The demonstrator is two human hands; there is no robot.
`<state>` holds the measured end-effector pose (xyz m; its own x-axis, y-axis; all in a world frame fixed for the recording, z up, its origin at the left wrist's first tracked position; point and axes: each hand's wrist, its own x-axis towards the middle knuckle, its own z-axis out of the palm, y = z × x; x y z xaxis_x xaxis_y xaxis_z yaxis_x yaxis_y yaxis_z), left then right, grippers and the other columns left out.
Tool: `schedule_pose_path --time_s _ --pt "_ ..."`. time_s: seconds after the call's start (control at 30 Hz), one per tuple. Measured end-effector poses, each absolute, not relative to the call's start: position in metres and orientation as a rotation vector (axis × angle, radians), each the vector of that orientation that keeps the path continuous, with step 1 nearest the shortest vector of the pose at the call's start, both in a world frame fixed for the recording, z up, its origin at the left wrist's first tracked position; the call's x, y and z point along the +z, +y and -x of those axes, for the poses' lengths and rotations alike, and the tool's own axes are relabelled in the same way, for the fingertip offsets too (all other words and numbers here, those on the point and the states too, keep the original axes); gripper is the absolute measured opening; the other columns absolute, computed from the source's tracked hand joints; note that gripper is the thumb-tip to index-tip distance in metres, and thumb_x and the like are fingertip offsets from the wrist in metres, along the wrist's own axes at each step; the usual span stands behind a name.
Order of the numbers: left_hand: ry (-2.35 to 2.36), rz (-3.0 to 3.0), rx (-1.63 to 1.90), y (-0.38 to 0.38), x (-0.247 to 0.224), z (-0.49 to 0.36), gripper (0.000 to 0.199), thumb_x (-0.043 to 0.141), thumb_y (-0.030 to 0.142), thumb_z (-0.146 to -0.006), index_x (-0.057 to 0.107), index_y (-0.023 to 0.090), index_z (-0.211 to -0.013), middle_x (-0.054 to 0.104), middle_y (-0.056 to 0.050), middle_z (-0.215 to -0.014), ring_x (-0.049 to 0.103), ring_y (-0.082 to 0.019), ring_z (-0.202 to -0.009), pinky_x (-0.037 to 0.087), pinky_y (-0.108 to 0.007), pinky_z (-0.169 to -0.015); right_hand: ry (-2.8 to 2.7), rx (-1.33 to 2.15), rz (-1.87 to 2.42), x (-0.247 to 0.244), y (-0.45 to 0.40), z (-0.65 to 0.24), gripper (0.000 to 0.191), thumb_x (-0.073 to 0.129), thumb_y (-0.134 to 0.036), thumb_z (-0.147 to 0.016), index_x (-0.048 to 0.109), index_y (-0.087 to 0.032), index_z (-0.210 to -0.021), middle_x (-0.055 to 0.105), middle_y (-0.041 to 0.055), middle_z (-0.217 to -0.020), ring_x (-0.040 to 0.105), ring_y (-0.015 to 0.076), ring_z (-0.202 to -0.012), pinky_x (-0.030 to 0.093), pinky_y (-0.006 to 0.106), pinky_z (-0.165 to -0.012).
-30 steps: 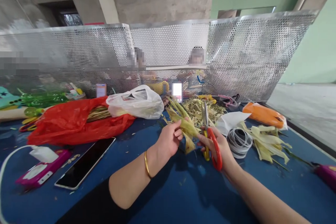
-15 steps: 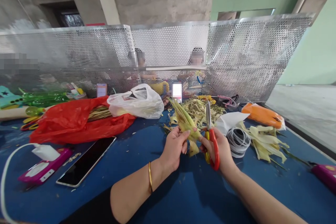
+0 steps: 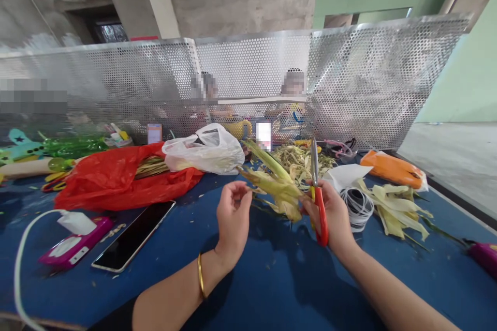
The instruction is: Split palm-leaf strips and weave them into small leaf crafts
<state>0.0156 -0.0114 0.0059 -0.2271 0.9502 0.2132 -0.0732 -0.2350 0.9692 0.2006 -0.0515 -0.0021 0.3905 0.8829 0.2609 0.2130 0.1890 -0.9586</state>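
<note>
My right hand holds red and yellow scissors, blades pointing up, and also pinches the base of a bundle of green-yellow corn husks. My left hand is just left of the bundle, its fingers curled and pinched near the tip of a thin strand; whether it grips that strand is too small to tell. Behind the bundle lies a pile of husk scraps. To the right of my right hand are a coil of white wire and loose husks.
On the blue table lie a black phone, a purple power strip, a red bag, a white plastic bag and an orange packet. A perforated metal screen stands behind, with people beyond it.
My left hand has come off the husk bundle and moved left. The bundle's husks now spread wider, held by my right hand alone. The view has shifted slightly.
</note>
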Motion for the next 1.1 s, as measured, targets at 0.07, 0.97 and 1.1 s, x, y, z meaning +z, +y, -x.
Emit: schedule_pose_path --time_s 0.07,0.97,1.1 --pt "1.102 -1.578 1.691 -0.005 0.013 -0.014 0.017 0.066 0.021 -0.078 0.062 0.024 -0.094 0.064 -0.006 -0.102 0.057 -0.021 -0.099 0.044 -0.030 -0.089 -1.138 0.579 1.391 0.000 -0.053 -0.201 0.036 0.065 -0.033 -0.074 0.050 -0.025 -0.106 0.058 -0.0037 -0.068 0.056 0.0172 -0.056 0.046 0.029 -0.055" --pt "1.135 -2.211 0.859 0.031 0.001 -0.030 0.014 0.070 0.025 -0.069 0.057 0.023 -0.070 0.060 0.001 -0.069 0.052 -0.017 -0.065 0.032 -0.026 -0.061 -1.446 0.252 1.710 0.005 -0.053 -0.201 0.033 0.055 -0.036 -0.078 0.054 -0.022 -0.108 0.066 0.0014 -0.073 0.062 0.0197 -0.062 0.046 0.027 -0.058" --pt "1.032 -2.419 0.865 0.033 0.002 -0.028 0.013 0.070 0.027 -0.070 0.058 0.024 -0.067 0.058 -0.001 -0.067 0.053 -0.019 -0.067 0.031 -0.027 -0.062 -1.464 0.175 1.729 0.005 -0.052 -0.202 0.033 0.054 -0.034 -0.078 0.055 -0.022 -0.109 0.065 0.0007 -0.070 0.061 0.0194 -0.060 0.045 0.027 -0.057"
